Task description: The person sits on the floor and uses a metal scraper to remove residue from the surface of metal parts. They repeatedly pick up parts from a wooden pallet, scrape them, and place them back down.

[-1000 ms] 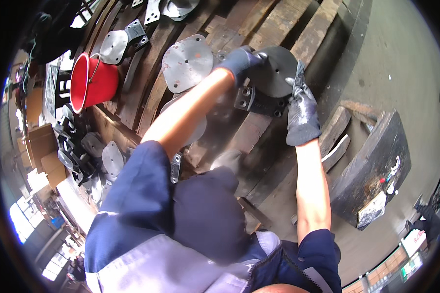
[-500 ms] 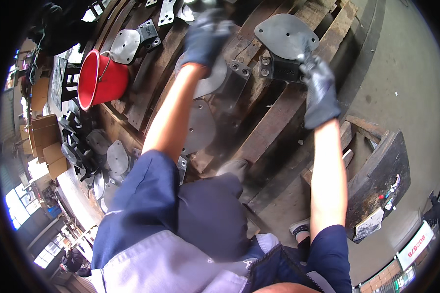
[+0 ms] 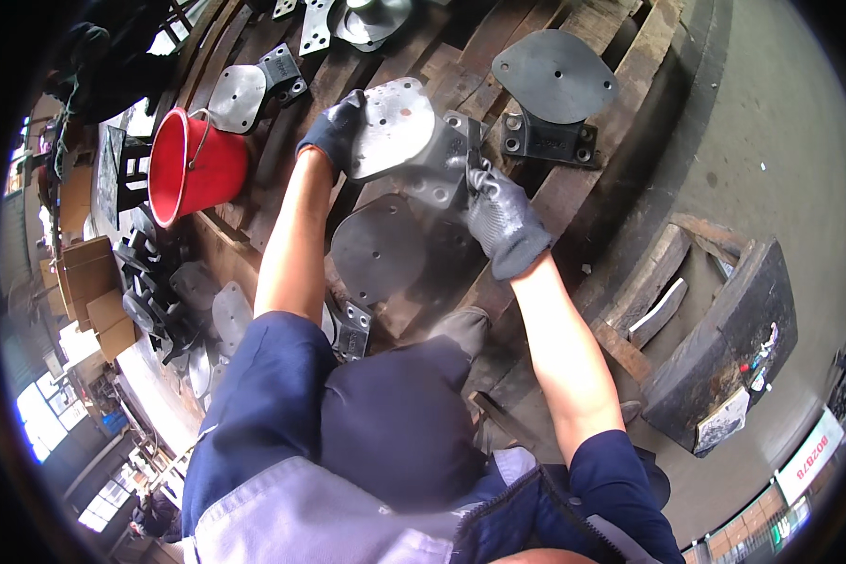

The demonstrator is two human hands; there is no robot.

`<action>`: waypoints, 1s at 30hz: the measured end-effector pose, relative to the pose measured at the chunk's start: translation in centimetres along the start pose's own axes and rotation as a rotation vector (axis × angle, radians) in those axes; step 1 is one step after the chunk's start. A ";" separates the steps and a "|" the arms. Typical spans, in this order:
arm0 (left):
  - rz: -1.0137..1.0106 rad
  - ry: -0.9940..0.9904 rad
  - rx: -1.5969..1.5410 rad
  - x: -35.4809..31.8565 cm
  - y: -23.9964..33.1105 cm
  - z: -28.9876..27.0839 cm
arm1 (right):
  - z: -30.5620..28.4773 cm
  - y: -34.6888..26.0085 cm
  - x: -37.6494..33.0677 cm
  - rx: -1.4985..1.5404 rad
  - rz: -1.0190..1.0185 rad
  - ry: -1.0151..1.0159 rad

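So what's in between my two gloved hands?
The head view shows it: a shiny, rounded metal plate, with a grey bracket at its right side, lies between your left hand and your right hand.

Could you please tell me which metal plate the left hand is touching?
The bright plate with small reddish spots: the left hand grips its left edge, while the darker plate just below in view lies untouched.

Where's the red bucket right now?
In the head view, the red bucket is on the left, to the left of the person's gloved left hand and just below a small grey metal plate.
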State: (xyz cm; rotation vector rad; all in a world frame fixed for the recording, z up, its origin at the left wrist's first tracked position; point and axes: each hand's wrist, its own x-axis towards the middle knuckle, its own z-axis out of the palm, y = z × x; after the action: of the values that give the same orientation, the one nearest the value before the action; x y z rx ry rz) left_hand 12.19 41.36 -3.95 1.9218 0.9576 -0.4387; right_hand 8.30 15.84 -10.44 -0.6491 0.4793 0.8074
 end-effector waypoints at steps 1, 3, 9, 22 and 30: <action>0.115 0.002 0.089 0.5 -1.1 -0.4 | 1.2 0.1 0.0 0.057 -0.075 -0.035; 0.213 0.045 0.354 0.5 -1.6 -0.9 | 2.0 -0.4 -0.8 -0.070 -0.131 -0.054; 0.075 -0.073 -0.923 -2.0 -3.6 2.7 | 3.7 -3.2 -4.1 -0.191 -0.336 -0.122; 0.765 -0.329 0.100 -21.2 14.6 16.5 | -2.7 -9.6 -32.0 -0.222 -0.560 0.325; 0.578 -1.153 -0.090 -29.6 20.1 31.3 | -11.5 -8.6 -44.6 0.049 -0.659 0.415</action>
State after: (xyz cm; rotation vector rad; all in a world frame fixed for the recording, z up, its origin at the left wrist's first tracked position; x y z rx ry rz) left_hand 11.33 -4.06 10.13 1.3886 -0.3131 -0.9557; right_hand -13.66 -19.05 11.91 -0.8686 0.6087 0.0324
